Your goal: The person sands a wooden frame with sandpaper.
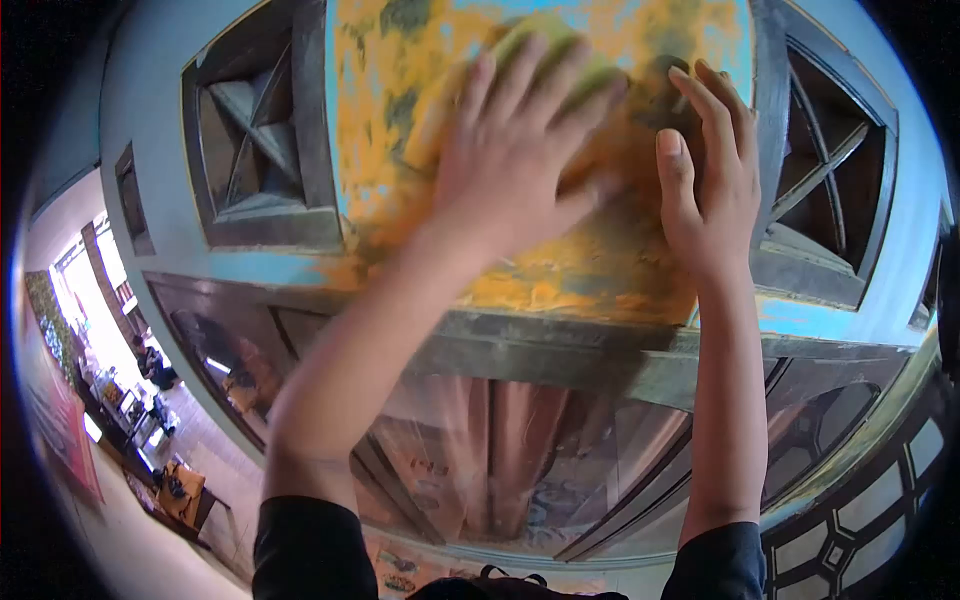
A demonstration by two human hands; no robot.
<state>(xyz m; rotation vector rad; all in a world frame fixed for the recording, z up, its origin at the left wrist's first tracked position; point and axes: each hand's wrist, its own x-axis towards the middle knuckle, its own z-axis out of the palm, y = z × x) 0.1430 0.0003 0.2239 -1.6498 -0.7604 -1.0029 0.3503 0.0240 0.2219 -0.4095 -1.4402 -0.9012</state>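
My left hand [515,140], blurred by motion, presses with spread fingers on a yellow-green sheet [545,35] that looks like sandpaper. The sheet lies flat against a wall panel [370,130] covered in patchy orange, light blue and dark paint. Part of the sheet is hidden under the palm and fingers. To the right, my right hand [715,180] is at the panel's right side, fingers apart and slightly bent, holding nothing. Its fingertips are by a dark patch near the panel's edge.
Recessed dark frames with crossed bars flank the panel, one at left [265,130] and one at right [830,160]. Below runs a grey ledge [480,345] above glazed panes [500,450]. Far left, a bright room holds a chair [180,490] and a person [153,362].
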